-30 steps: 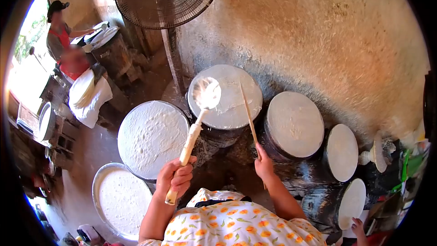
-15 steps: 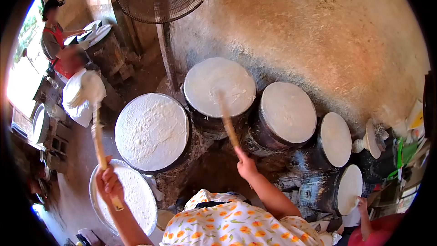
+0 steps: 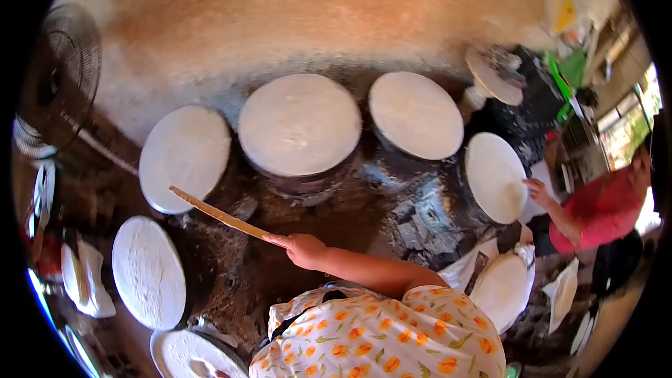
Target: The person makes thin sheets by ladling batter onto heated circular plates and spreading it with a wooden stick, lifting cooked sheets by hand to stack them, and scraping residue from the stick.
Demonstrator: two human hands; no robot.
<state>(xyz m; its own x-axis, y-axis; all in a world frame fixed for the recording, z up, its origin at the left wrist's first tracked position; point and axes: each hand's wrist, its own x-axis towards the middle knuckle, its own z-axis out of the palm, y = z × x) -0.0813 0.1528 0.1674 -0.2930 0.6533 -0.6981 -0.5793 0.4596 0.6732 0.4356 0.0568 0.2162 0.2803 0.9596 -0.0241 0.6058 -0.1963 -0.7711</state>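
My right hand is closed around the end of a long, thin wooden stick. The stick points left, its tip over the lower edge of a round white surface beside the fan. My left hand is out of view, past the bottom edge. At bottom left is a wide pan of white, batter-like stuff; something round and pale, perhaps a ladle head, sits in it. Between that pan and the stick stands another round white top with a bumpy surface.
More white-topped drums curve rightward: a large one, another and one at right. A person in a red shirt touches the right one. A fan stands at left; a rough wall rises behind.
My view has swung right. The stick in my right hand now points left over a different drum top. My left hand, earlier raised with a long-handled ladle, has dropped out of view.
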